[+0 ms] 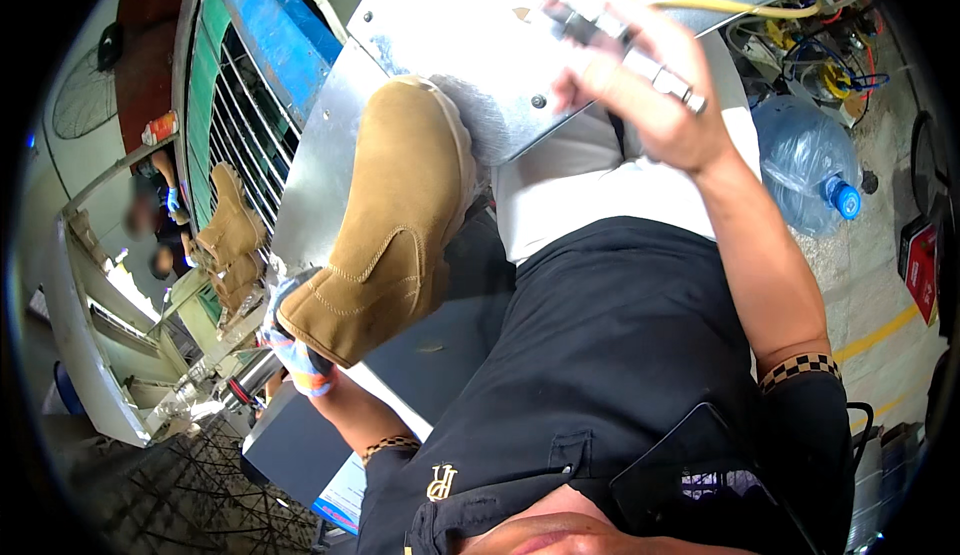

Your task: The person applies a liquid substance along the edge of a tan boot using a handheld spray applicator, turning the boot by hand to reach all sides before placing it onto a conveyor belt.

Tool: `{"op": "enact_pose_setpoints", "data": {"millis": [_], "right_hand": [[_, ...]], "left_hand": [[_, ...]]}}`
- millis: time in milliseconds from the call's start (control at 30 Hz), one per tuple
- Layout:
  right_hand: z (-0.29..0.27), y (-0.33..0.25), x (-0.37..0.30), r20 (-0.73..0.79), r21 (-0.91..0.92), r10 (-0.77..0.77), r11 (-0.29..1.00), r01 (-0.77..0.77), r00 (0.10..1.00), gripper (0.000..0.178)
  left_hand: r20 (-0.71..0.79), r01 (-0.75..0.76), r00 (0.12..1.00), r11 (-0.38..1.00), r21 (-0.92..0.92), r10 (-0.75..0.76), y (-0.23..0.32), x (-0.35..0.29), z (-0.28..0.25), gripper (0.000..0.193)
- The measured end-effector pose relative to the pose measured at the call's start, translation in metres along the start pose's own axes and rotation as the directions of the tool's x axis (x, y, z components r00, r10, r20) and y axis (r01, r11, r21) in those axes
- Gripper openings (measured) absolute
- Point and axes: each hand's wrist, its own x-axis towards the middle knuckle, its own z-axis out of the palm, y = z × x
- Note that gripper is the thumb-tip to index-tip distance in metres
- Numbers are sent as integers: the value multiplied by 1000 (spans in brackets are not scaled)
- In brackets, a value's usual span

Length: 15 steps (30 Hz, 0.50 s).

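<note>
A tan suede pull-on boot (385, 195) is tilted at the edge of the metal table, its toe pointing away from me and its pale sole to the right. My left hand (298, 355), in a colourful patterned glove, grips the boot at its shaft opening; most of the fingers are hidden behind it. Above the table's right part, my bare right hand (650, 95) is closed around a silver and black metal tool (610, 40). Motion blurs the tool, so its exact kind is unclear. The tool is apart from the boot.
The metal table (450, 15) spans the front, with a yellow hose (720, 2) along its far right. A green and blue rack (265, 25) and more tan boots (230, 220) are on the left. A large clear water bottle (800, 160) lies at right. Other people work at far left.
</note>
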Motion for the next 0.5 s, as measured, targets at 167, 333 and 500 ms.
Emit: {"op": "enact_pose_setpoints", "data": {"millis": [167, 333, 500], "right_hand": [[30, -2, -3, 191, -15, 26, 1000, -23, 981, 39], [46, -1, 4, 209, -61, 32, 998, -20, 977, 38], [56, 11, -6, 129, -9, -60, 998, 62, 990, 39]], "left_hand": [[-112, 51, 993, 989, 138, -36, 1, -21, 18, 41], [-232, 128, 964, 992, -16, -128, -1, -23, 26, 53], [-275, 168, 946, 985, -30, -169, 1, -13, 31, 38]]}}
